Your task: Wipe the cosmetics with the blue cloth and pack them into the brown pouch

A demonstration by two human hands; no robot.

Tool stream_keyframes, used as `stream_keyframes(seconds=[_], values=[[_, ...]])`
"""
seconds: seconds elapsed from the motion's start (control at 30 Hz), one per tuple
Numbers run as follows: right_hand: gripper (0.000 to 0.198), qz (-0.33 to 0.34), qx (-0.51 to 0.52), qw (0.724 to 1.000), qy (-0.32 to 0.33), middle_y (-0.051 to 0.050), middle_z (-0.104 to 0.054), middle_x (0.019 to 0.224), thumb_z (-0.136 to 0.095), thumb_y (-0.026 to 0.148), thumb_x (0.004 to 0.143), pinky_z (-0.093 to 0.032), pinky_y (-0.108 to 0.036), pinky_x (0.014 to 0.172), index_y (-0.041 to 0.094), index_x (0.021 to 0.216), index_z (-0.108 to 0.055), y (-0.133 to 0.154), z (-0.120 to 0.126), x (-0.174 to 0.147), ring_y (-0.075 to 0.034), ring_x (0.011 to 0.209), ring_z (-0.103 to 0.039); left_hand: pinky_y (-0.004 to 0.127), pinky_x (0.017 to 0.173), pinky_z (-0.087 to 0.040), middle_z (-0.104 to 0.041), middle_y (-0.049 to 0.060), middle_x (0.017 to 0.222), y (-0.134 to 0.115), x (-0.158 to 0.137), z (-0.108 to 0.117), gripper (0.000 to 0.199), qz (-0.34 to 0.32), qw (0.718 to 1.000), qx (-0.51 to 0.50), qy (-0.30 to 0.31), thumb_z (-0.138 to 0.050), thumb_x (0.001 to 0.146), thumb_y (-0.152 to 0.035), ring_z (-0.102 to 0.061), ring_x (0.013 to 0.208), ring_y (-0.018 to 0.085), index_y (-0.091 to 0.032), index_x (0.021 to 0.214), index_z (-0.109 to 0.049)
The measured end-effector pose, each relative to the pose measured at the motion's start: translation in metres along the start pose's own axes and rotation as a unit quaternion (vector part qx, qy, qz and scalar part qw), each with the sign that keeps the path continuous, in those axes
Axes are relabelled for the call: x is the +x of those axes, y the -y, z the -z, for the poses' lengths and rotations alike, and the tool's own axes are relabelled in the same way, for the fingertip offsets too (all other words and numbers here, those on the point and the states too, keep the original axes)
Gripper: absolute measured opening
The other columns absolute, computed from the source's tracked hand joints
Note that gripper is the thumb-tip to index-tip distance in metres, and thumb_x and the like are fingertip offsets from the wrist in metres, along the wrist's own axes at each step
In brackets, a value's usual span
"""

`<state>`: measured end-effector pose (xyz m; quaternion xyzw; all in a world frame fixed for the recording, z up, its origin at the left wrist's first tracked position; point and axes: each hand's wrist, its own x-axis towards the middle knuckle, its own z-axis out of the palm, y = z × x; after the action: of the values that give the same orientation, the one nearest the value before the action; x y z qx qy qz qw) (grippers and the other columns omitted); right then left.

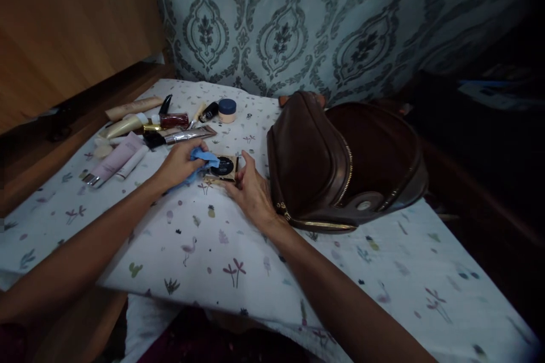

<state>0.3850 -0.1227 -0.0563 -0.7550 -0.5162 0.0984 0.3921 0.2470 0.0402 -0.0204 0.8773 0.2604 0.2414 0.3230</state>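
My left hand (184, 161) is closed on a crumpled blue cloth (206, 157), whose end touches a small flat square compact (222, 166). The compact looks gold with a dark round centre. My right hand (252, 187) grips the compact by its right edge, thumb at the near side and fingers behind. Part of the cloth hangs below my left hand. Just right of my right hand stands a brown leather backpack (310, 153) with gold zips.
Several cosmetics lie at the left back, among them a pink tube (114, 160), a silver tube (190, 134) and a jar with a dark blue lid (227, 110). A patterned white cloth (191, 272) covers the surface. A wooden panel (76, 28) stands at the left, patterned wallpaper (281, 34) behind.
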Motion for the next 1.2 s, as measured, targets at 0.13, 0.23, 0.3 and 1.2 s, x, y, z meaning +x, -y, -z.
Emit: stream_keyframes(seconds=[0.13,0.23,0.3,1.2], values=[[0.085,-0.009,-0.007,1.000,0.017,-0.009,-0.068,0.101,-0.067,0.033,0.084,-0.052,-0.039,0.081,0.013,0.155,-0.025,0.003,0.003,0.000,-0.026,0.088,-0.067,0.033,0.076,-0.044,-0.065,0.001,0.085,-0.005,0.004,-0.010,0.016,-0.013,0.997,0.068,-0.033,-0.057,0.074,-0.019,-0.057,0.078,0.020,-0.020,0.090,-0.060],[0.088,-0.015,-0.003,1.000,0.021,-0.010,-0.068,0.104,-0.067,0.031,0.084,-0.052,-0.039,0.082,0.013,0.157,-0.021,0.003,0.004,0.001,-0.025,0.089,-0.067,0.035,0.082,-0.044,-0.067,0.004,0.094,-0.008,0.008,-0.017,0.019,-0.048,0.992,0.109,-0.039,-0.055,0.075,-0.016,-0.059,0.088,0.023,-0.020,0.093,-0.061],[0.090,-0.013,0.010,1.000,0.018,-0.010,-0.067,0.108,-0.066,0.031,0.084,-0.053,-0.040,0.083,0.015,0.158,-0.018,0.002,0.003,0.001,-0.025,0.090,-0.066,0.037,0.088,-0.044,-0.067,0.006,0.102,-0.011,0.009,-0.019,0.022,-0.073,0.988,0.133,-0.041,-0.052,0.076,-0.014,-0.059,0.099,0.025,-0.021,0.095,-0.061],[0.103,-0.031,0.095,0.995,-0.028,-0.019,-0.060,0.136,-0.076,0.029,0.074,-0.054,-0.041,0.087,0.016,0.158,-0.016,-0.002,0.000,0.009,-0.025,0.094,-0.069,0.041,0.086,-0.045,-0.065,0.006,0.093,-0.044,0.009,-0.042,0.033,-0.176,0.974,0.141,0.042,-0.044,0.069,-0.003,-0.055,0.097,0.027,-0.022,0.091,-0.061]])
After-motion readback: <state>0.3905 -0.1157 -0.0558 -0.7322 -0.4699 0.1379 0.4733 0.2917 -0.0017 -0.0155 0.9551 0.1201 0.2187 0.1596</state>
